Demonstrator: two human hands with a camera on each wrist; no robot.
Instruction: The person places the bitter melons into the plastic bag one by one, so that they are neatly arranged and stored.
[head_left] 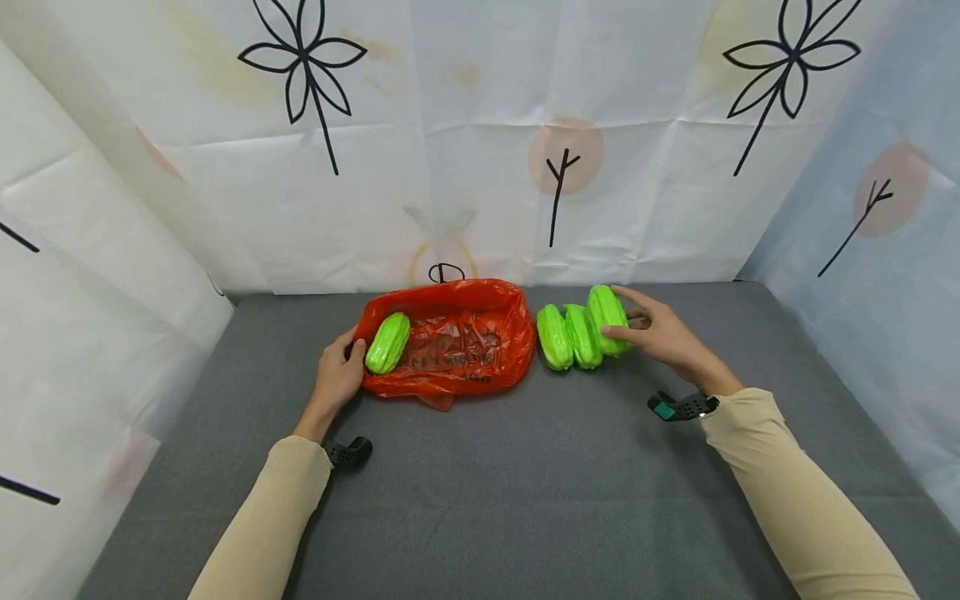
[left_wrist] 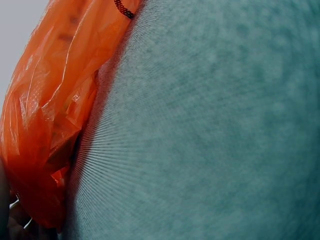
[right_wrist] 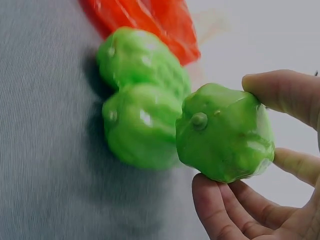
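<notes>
A red plastic bag [head_left: 480,383] lies spread open on the table, with one glossy green bitter melon [head_left: 387,343] inside at its left end. My left hand [head_left: 339,375] grips the bag's left edge, thumb on the inner side; its fingers are mostly hidden in the left wrist view. Right of the bag, two more bitter melons [head_left: 555,337] lie side by side. My right hand [head_left: 660,333] pinches another bitter melon [right_wrist: 225,132] between thumb and fingers, raised beside those two, its stem end facing the right wrist camera.
A grey cloth covers the table [head_left: 480,500]. White fabric walls [head_left: 480,167] with printed flowers and trees stand at the back and both sides. Each wrist wears a dark strap [head_left: 682,407]. A small dark braided piece [left_wrist: 124,7] shows by the bag.
</notes>
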